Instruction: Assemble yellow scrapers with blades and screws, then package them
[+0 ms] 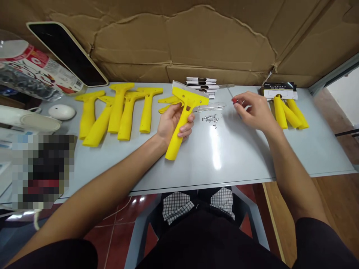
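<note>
My left hand (171, 125) is closed around a yellow scraper (183, 125), tilted with its head up and a metal blade strip along the top edge. A screw shows at the right end of its head. My right hand (254, 110) pinches a small screwdriver (234, 101) by its red handle, the thin shaft pointing up and away. Between the hands lies a pile of small screws (211, 118) on the table. Thin metal strips (210, 107) rest just behind the screws. Folded white paper sleeves (203, 86) are stacked behind the scraper head.
Several yellow scraper handles (114, 112) lie on the left of the grey table (196, 164). More yellow handles (291, 114) lie right, by a black-and-white box (280, 90). A mouse (61, 111), bottle (36, 67) and dark-screened tablet (67, 52) stand left. Cardboard (182, 41) lines the back.
</note>
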Demonstrator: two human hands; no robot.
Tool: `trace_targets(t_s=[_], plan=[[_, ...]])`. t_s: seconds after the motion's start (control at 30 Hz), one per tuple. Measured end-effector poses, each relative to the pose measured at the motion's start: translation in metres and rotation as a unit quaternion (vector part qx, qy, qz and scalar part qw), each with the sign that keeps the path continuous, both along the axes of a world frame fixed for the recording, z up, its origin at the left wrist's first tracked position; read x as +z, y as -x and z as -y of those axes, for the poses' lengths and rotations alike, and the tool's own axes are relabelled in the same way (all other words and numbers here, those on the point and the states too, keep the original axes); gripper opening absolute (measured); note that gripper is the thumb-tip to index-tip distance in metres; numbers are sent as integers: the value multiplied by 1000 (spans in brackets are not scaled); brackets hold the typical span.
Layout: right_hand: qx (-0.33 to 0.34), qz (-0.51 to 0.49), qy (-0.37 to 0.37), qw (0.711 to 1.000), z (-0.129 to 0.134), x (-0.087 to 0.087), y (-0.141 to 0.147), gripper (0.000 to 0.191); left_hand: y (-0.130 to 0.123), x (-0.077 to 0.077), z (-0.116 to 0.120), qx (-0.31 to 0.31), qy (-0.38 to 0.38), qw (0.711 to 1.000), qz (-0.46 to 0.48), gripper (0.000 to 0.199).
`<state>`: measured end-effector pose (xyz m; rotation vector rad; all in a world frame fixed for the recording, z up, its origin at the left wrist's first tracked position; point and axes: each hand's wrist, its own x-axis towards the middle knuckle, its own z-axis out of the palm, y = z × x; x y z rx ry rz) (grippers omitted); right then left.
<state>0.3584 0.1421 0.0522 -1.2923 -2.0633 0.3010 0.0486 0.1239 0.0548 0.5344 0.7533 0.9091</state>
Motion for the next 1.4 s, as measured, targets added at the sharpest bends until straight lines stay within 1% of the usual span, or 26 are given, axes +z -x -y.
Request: trace_targets(t_s=[0.03,0.1,0.2,0.27,0.4,0.6,0.67,0.77,0.83,0.9,0.97,1.07,1.23,1.33,1.4], plan=[[-25,24,-20,999,-6,-5,-8,22,0,1,0,9,4,1000,4,39],[-55,73,-29,995,-18,-14,-21,22,-1,2,-1,26,-7,1000,4,37],[-77,123,-25,989,-32,-24,-33,26,-2,-1,0,47,-65,996,-25,26],[-84,141,-23,986,-37,-27,-36,28,-3,-5,0,51,-108,992,-48,25],[-90,158,-18,983,-40,-30,-33,31,-5,-12,0,35,-164,983,-79,24],[-97,176,-2,980,-40,-34,-30,30,-14,-18,2,47,-204,967,-148,26],[-99,192,3,976,-39,-35,-30,30,-15,-18,3,60,-201,960,-183,24],[-108,211,16,971,-38,-33,-28,31,-16,-17,3,106,-208,945,-229,23],[-114,219,19,969,-36,-32,-28,33,-18,-16,4,133,-231,934,-240,20],[-117,225,22,967,-35,-31,-27,34,-20,-17,5,144,-247,927,-242,13],[-117,227,28,967,-35,-31,-26,37,-23,-19,6,145,-247,926,-244,8],[-116,226,34,967,-34,-32,-23,41,-27,-22,7,148,-250,924,-249,13],[-116,219,11,969,-30,-33,-16,43,-28,-24,5,173,-262,918,-242,14],[-86,198,-17,976,-24,-29,-8,35,-27,-27,2,187,-261,915,-243,13],[-41,171,-37,984,-18,-24,0,27,-27,-29,0,187,-261,915,-245,14]])
